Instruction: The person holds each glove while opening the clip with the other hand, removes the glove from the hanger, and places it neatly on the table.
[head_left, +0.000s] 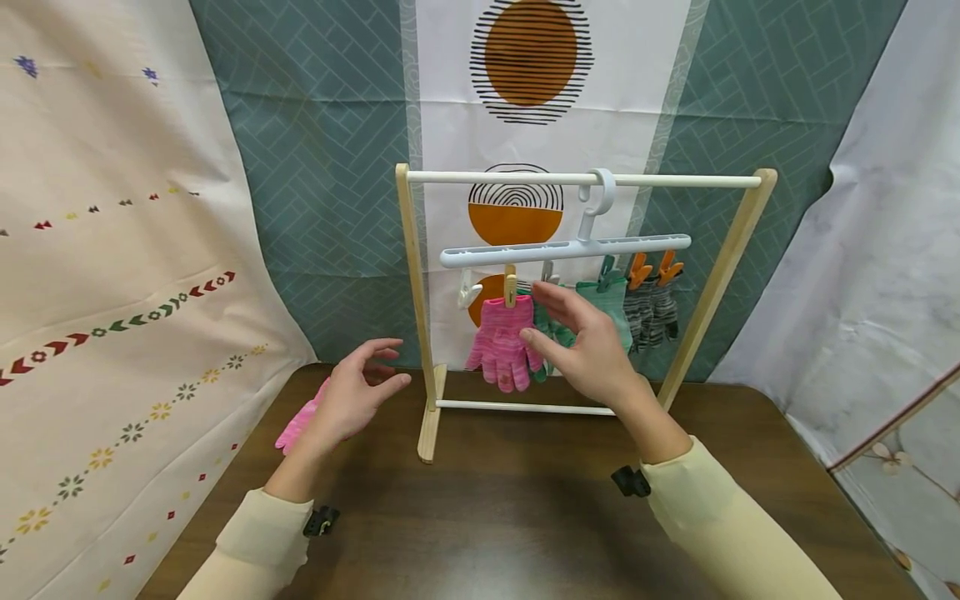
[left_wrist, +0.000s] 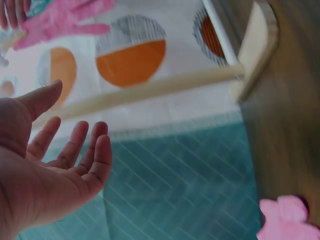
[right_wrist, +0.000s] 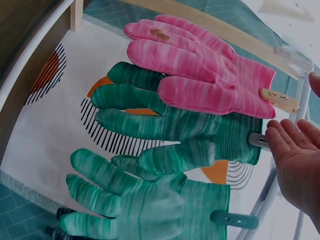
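Observation:
My right hand point(head_left: 592, 354) is raised beside a pink knit glove point(head_left: 501, 342), its fingers extended and holding nothing. A tan clip point(head_left: 510, 287) fixes that glove's cuff to a pale grey hanger point(head_left: 525, 253). In the right wrist view, my fingertips come close to a grey clip point(right_wrist: 259, 140) on a green glove point(right_wrist: 190, 127); another green glove point(right_wrist: 150, 205) hangs from a teal clip point(right_wrist: 235, 220). My left hand point(head_left: 356, 396), loosely bent and holding nothing, hovers left of the rack. Partly hidden behind it, a second pink glove point(head_left: 300, 427) lies on the table.
The hanger hooks over the top rail point(head_left: 495, 177) of a wooden rack point(head_left: 414, 267) standing on the brown table point(head_left: 480, 517). An unused white clip point(head_left: 468, 290) dangles at its left end. Dark grey gloves point(head_left: 651, 317) hang from orange clips point(head_left: 639, 271) at the right.

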